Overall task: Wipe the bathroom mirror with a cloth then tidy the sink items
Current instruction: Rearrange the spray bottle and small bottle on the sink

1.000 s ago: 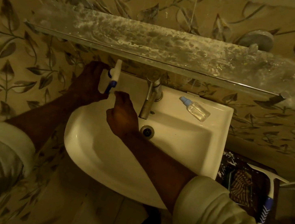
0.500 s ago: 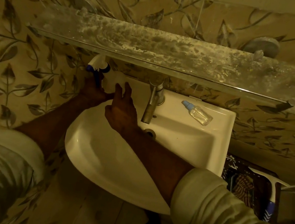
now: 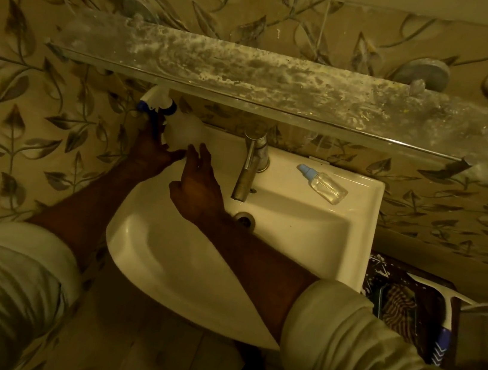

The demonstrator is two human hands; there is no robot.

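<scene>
Nearest the camera, two pale sleeves [image 3: 368, 359] framed the view, both forearms reaching over the white sink [image 3: 305, 250]. Beyond them the right hand [image 3: 197, 184] hovered above the basin's left side with its fingers spread and loose, holding nothing, the fingertips just beside a spray bottle. The left hand [image 3: 152, 150] was on the sink's back left corner, fingers splayed against the side of that spray bottle [image 3: 178, 127]; whether it truly gripped the bottle or only steadied it could not be told. The bottle stood on the rim, its white and blue trigger head tucked just under the shelf. Right of the hands the metal tap [image 3: 250, 167] pointed down toward the drain [image 3: 244, 218]. On the rim's back right corner a small clear bottle [image 3: 324, 185] with a pale blue cap lay on its side. Lower right, off the sink, a squeegee [image 3: 443, 322] with a blue handle lay beside a striped cloth [image 3: 398, 307] on a dark surface. Farthest back, a stained glass shelf [image 3: 267, 75] ran across the leaf-patterned wall [image 3: 30, 92].
</scene>
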